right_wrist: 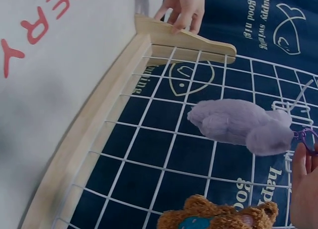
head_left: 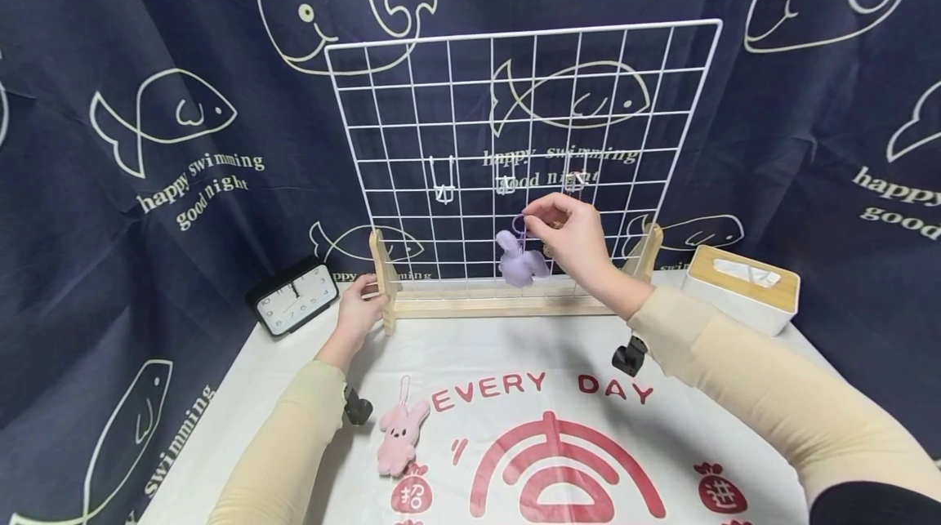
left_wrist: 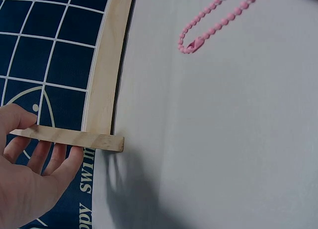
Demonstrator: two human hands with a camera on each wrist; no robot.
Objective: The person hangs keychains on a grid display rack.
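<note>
My right hand (head_left: 577,235) pinches the purple ring of a lilac plush keychain (head_left: 520,265), which dangles in front of the white wire grid (head_left: 470,123). In the right wrist view, the lilac plush (right_wrist: 231,122) is near a white hook on the grid. Part of a brown teddy bear plush (right_wrist: 213,216) shows below it there; in the head view my right hand mostly hides the bear. My left hand (head_left: 360,313) holds the left wooden foot (left_wrist: 74,136) of the grid stand, thumb on one side and fingers on the other.
White hooks (head_left: 444,193) hang on the grid. A pink bunny plush (head_left: 400,437) with a pink bead chain (left_wrist: 218,23) lies on the white tablecloth (head_left: 441,345). A black-framed clock (head_left: 296,298) stands left, and a tissue box (head_left: 742,288) with a wooden lid stands right.
</note>
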